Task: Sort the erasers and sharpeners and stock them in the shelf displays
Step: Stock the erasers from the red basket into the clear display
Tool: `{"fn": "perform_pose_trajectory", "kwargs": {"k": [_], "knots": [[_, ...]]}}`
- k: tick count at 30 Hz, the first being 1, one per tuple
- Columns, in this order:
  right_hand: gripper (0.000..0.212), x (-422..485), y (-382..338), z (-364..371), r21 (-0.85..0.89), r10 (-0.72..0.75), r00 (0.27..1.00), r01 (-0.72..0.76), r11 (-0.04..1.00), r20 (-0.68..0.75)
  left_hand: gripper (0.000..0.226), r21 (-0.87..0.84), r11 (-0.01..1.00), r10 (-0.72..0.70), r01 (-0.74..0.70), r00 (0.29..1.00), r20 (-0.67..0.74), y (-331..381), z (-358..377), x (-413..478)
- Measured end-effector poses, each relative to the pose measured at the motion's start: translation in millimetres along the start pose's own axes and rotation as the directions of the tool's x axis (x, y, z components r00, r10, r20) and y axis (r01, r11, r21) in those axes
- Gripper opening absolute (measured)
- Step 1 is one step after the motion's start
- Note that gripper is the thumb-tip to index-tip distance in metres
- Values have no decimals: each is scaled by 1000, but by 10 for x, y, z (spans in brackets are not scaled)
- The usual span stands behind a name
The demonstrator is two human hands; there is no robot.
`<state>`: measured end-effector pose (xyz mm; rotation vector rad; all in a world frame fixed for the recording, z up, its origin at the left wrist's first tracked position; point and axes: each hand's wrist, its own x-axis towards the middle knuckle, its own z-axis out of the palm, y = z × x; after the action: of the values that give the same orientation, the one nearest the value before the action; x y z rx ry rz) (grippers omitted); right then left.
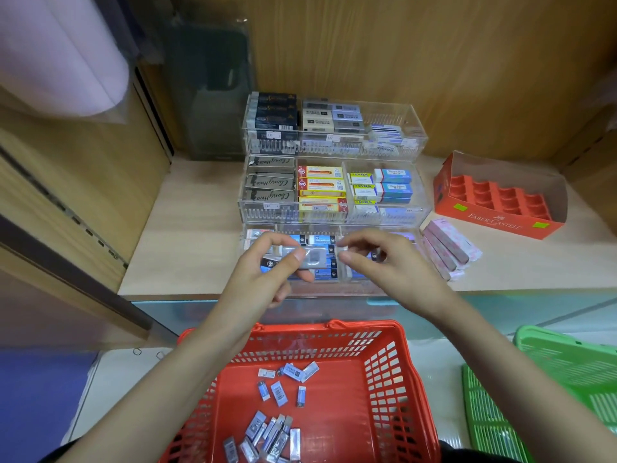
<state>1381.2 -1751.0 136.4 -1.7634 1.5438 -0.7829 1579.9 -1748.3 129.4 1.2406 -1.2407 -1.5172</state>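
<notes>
A clear acrylic three-tier display point(334, 208) stands on the wooden shelf, filled with boxed erasers in rows. My left hand point(263, 272) pinches a small grey wrapped eraser point(312, 259) over the lowest tier, thumb on top. My right hand point(384, 262) hovers just to its right, fingers curled and apart, holding nothing. Below, a red basket point(384, 379) holds several loose grey and blue wrapped erasers point(273, 429) scattered on its floor.
A red Faber-Castell cardboard tray point(500, 202) sits empty at the right of the shelf. Pink wrapped packs point(447, 248) lie beside the display. Green baskets point(567, 379) stand at the lower right. A dark plastic-wrapped item point(210, 95) leans at the back left.
</notes>
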Motion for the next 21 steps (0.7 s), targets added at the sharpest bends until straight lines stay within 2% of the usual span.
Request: {"fn": "perform_pose_trajectory", "kwargs": {"k": [1,2,5,8,12,15,17,21], "knots": [[14,-53,-105,57,212,60,998,-63,975,23,7,-13,1000,-5,6,1000,16,-2,8,-1],[13,-91,-167,126,350,115,992,-124,929,47,7,-16,1000,-9,10,999,32,-9,16,-1],[3,-134,-215,277,515,208,978,-190,836,24,6,18,1000,-16,14,998,66,-14,38,-17],[4,-142,-181,287,636,250,968,-175,752,-29,21,14,1000,-20,19,998,55,-33,14,4],[5,-153,-154,319,698,303,953,-199,688,-27,13,16,1000,-17,17,999,49,-34,-28,45],[17,-145,-194,366,663,281,958,-170,729,-63,8,33,999,4,-4,1000,6,-2,-31,61],[26,-120,-240,396,673,282,957,-165,721,-67,8,-29,1000,-12,11,999,-48,18,-59,89],[12,0,-346,452,827,291,956,-180,532,21,11,-117,993,-22,18,999,-30,57,-103,142]]}}
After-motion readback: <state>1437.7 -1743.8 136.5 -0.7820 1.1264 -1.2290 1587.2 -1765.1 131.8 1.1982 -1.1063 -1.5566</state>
